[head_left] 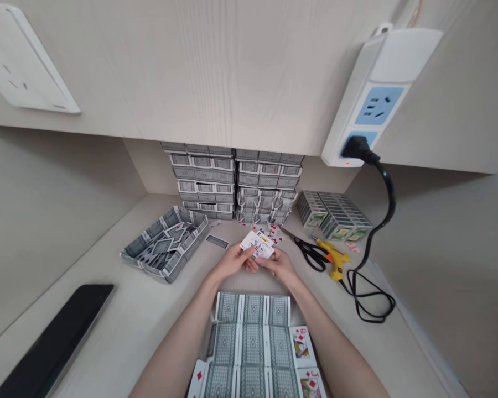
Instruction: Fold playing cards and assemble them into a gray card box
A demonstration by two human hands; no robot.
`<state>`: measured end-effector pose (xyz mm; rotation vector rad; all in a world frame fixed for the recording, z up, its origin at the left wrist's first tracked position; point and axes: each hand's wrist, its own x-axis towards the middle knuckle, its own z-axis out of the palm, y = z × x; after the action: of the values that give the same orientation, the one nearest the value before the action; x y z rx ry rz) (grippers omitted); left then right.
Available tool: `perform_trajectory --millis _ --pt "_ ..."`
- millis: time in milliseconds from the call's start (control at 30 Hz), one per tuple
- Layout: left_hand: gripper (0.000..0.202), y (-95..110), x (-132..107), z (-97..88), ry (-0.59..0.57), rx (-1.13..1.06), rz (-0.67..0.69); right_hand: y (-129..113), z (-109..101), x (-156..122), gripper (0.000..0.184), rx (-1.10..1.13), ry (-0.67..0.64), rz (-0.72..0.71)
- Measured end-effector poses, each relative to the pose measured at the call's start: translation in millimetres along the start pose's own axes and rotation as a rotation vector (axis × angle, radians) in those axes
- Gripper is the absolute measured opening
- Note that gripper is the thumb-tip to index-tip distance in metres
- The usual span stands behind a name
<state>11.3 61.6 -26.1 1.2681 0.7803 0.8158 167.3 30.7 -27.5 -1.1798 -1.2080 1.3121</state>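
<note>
My left hand (233,260) and my right hand (279,265) meet over the desk, fingers closed round a small bunch of playing cards (257,244) held face up between them. Just in front of my wrists lies a flat panel of joined cards (253,345), mostly grey backs up, with a few red face cards along its right and lower edges. A few loose cards (271,229) lie beyond my hands.
A shallow tray made of cards (166,243) sits to the left. Stacked card trays (236,182) stand at the back, with card packs (334,215) right of them. Scissors (311,253), a yellow glue gun (335,258), its black cable (371,298), a power strip (373,99) and a dark phone (53,337) are around.
</note>
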Motion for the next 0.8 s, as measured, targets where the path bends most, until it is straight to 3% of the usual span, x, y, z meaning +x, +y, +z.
perform_trajectory --millis 467,567,800 --pt "0.036 5 0 -4.1 0.189 0.007 0.069 1 3 -1 0.029 0.066 0.100 -0.063" --pt "0.030 7 -1 -7.1 0.178 0.059 0.085 4 2 0 0.030 0.028 0.137 -0.086" --pt "0.034 7 -2 -7.8 0.073 0.145 0.026 1 3 -1 0.037 0.046 -0.042 -0.023"
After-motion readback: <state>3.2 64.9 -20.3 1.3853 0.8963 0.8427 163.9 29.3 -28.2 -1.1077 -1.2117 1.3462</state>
